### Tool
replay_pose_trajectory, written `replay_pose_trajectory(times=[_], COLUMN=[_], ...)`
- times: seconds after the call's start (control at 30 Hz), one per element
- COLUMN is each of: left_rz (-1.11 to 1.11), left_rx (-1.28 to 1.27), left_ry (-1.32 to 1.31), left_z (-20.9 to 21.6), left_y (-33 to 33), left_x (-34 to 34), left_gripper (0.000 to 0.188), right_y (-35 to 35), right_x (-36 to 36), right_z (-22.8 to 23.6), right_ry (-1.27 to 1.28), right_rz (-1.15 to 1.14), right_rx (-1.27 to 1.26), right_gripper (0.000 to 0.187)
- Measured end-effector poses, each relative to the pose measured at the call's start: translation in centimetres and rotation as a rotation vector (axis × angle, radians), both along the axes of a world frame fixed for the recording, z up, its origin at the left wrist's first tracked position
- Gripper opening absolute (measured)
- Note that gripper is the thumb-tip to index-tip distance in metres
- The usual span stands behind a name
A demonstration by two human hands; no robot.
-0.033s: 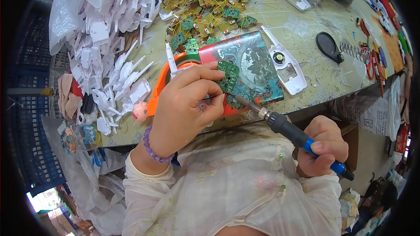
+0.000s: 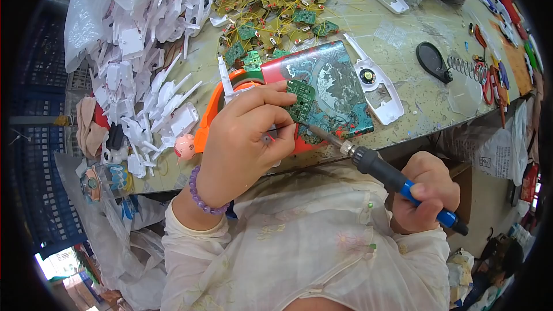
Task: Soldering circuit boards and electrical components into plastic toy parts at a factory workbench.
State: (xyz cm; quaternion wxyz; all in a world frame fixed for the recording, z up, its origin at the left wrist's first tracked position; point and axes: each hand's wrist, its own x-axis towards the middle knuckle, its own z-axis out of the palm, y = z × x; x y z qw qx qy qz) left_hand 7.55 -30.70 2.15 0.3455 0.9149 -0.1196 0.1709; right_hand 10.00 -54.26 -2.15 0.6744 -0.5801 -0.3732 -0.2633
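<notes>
My left hand (image 2: 247,132), with a purple bead bracelet at the wrist, pinches a small green circuit board (image 2: 302,101) by its left side. The board is held over a worn red and dark flat case (image 2: 340,83) on the table. My right hand (image 2: 429,193) is wrapped round the blue and black handle of a soldering iron (image 2: 377,166). The iron's metal tip points up and left, close to the board's lower edge; whether it touches cannot be told. Behind my left hand an orange ring-shaped object (image 2: 203,132) is partly hidden.
White plastic housings (image 2: 124,80) are heaped at the left. Green and brown boards with yellow wires (image 2: 276,14) lie at the back. Right of the case is a white housing with a round part (image 2: 384,95). Farther right are a black oval piece (image 2: 432,62) and a coiled spring stand (image 2: 461,67).
The soldering iron's rear end and my right thumb have shifted very slightly. The left hand and the board look the same.
</notes>
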Motion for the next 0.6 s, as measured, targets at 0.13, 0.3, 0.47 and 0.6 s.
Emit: replay_pose_trajectory(times=[0.13, 0.3, 0.47, 0.6], left_rz=[0.003, 0.0, -0.004, -0.003], left_rx=[0.012, 0.004, 0.01, 0.001], left_ry=[-0.014, -0.013, -0.007, 0.013], left_z=[-0.1, -0.2, -0.2, 0.1], left_y=[0.0, 0.0, 0.1, 0.2], left_x=[-0.1, -0.2, 0.0, -0.1], left_gripper=[0.012, 0.011, 0.01, 0.01], right_y=[0.0, -0.4, -0.2, -0.6], right_x=[-0.2, -0.5, -0.7, -0.6], right_z=[0.9, 1.6, 0.9, 1.0], right_ry=[0.22, 0.356, 0.344, 0.328], right_rz=[-0.014, 0.002, -0.019, -0.066], right_rx=[0.06, 0.025, 0.081, 0.147], right_gripper=[0.016, 0.02, 0.018, 0.025])
